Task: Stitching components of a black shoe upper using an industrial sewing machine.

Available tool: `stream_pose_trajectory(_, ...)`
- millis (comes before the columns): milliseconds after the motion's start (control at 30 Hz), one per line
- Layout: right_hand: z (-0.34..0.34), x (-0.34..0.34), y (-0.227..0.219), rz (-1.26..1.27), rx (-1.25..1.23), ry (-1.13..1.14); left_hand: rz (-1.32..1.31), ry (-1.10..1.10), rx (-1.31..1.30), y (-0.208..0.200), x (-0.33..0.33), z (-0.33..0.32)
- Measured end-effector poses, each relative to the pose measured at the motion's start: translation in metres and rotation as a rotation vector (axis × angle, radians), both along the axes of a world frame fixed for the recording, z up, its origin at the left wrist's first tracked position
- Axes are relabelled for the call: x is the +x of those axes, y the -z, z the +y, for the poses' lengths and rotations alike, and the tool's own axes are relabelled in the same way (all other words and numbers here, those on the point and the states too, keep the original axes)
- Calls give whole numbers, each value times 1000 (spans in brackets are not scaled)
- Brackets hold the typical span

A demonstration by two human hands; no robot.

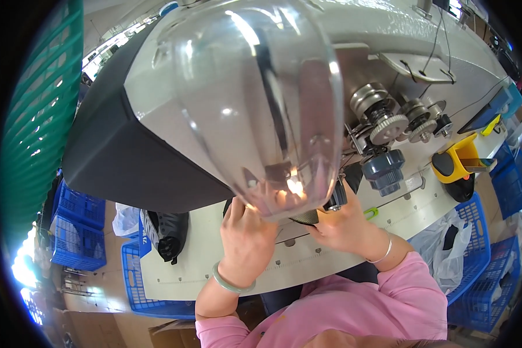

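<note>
A white sewing machine [383, 29] stands over the table, and its clear plastic guard [214, 110] bulges in front of the needle area. My left hand [248, 235] is at the guard's lower edge with its fingers curled; the fingertips and whatever they hold are blurred behind the plastic. On the other side my right hand [343, 223] pinches a dark mesh piece [307, 218] between thumb and fingers. Most of that piece is hidden by the guard. Just above my right hand are a dark knob [384, 171] and metal tension dials [383, 116].
A black shoe-like item [169, 235] rests on the table's left end. At the right are a yellow tape dispenser [461, 159] and a small green tool [372, 213]. Blue baskets [475, 238] flank the white tabletop [197, 264]. A green mesh panel [40, 122] rises at far left.
</note>
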State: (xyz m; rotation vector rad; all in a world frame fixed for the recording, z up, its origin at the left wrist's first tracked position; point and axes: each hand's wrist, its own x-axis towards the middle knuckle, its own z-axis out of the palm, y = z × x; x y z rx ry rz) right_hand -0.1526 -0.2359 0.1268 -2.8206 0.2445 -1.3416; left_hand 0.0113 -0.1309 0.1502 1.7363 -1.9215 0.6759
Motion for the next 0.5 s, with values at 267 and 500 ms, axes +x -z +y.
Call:
stream_pose_trajectory(267,6,3,5,8,6,50,-25,79,-31,-2,7,-3)
stream_pose_trajectory(500,10,6,12,16,73,86,72,111,-64,0,8,-5)
